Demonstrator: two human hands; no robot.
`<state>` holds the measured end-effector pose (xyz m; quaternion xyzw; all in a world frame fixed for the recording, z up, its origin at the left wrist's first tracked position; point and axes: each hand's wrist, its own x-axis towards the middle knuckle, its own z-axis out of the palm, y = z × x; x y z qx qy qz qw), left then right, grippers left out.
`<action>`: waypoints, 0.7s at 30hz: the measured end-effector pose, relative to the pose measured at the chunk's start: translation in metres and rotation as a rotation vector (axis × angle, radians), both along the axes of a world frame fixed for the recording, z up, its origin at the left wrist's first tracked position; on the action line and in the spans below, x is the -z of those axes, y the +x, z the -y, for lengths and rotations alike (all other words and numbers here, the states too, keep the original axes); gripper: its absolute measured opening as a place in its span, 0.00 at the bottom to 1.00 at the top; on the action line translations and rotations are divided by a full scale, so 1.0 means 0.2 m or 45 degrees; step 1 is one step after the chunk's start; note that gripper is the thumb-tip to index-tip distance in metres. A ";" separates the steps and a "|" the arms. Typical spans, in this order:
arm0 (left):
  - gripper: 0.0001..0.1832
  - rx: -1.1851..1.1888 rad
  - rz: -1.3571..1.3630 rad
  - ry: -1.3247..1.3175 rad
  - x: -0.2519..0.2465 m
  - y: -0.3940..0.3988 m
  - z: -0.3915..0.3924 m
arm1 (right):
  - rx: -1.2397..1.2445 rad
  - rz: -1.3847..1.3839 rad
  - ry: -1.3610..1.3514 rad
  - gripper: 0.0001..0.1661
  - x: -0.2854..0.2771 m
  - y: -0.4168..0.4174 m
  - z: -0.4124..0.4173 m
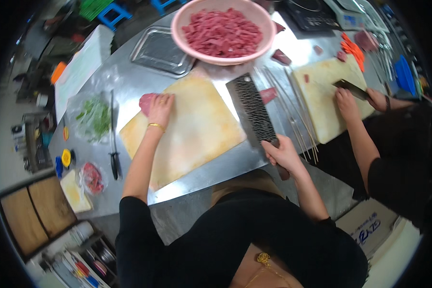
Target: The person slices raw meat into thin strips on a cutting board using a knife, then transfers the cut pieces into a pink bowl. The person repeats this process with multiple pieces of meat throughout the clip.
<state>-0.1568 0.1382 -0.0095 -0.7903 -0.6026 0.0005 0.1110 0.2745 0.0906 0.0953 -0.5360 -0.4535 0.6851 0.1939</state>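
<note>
In my right hand is the handle of a broad cleaver with a dark, hammered-looking blade. Its blade lies over the steel table, just right of a worn, yellowed cutting board. My left hand rests on a chunk of raw red meat at the board's upper left edge; the fingers cover part of it. Another strip of raw meat lies on the table right behind the cleaver blade.
A pink basin of cut meat stands at the back beside a metal tray. Leafy greens in plastic and a sharpening steel lie left. Skewers lie right, where a co-worker's hands use a knife on another board.
</note>
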 end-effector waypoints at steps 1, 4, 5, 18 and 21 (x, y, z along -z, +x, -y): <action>0.16 0.002 0.107 -0.039 -0.02 0.00 -0.03 | -0.009 0.023 0.028 0.10 0.00 0.00 0.00; 0.03 0.004 0.161 -0.025 0.00 -0.06 -0.10 | -0.032 -0.036 0.023 0.12 0.03 -0.01 0.01; 0.04 0.038 0.192 -0.101 -0.04 -0.06 -0.13 | -0.017 -0.055 0.012 0.12 0.02 -0.01 0.02; 0.37 0.297 0.710 0.225 -0.78 0.65 -0.68 | 0.002 -0.001 -0.023 0.10 -0.05 -0.01 0.15; 0.29 0.058 0.942 0.632 -0.58 0.40 -0.57 | 0.053 -0.068 -0.003 0.10 -0.01 0.03 0.20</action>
